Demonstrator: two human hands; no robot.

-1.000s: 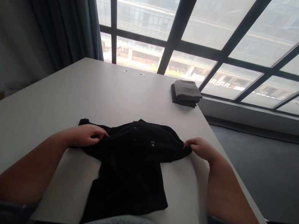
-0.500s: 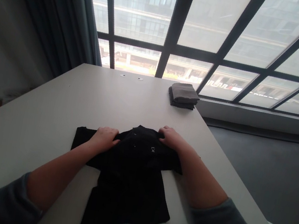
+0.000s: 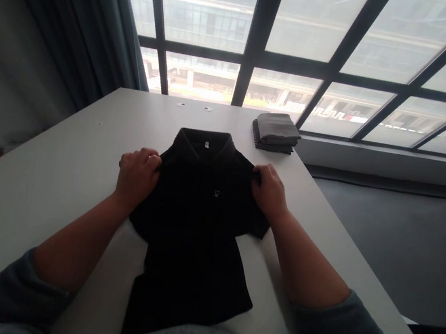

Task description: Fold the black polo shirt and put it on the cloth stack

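A black short-sleeved polo shirt (image 3: 194, 231) lies front up in front of me, its collar pointing away and its lower end close to my body. Inside the collar shows a small white label, and a small pale logo sits on the chest. My left hand (image 3: 138, 172) is closed on the fabric at the shirt's left shoulder and sleeve. On the opposite shoulder, my right hand (image 3: 269, 191) grips the cloth with bent fingers. Part of the left sleeve is hidden behind my left hand and wrist.
The shirt is on a white table (image 3: 76, 164). A stack of folded grey and dark cloth (image 3: 276, 132) stands near its far right corner. Beyond are large windows, with a dark curtain (image 3: 81, 15) on the left. Grey floor (image 3: 387, 236) borders the right edge.
The shirt's upper part has been spread away from me, so the collar now stands open and flat. Both hands have moved farther forward, the left one also outward, holding the shoulders.
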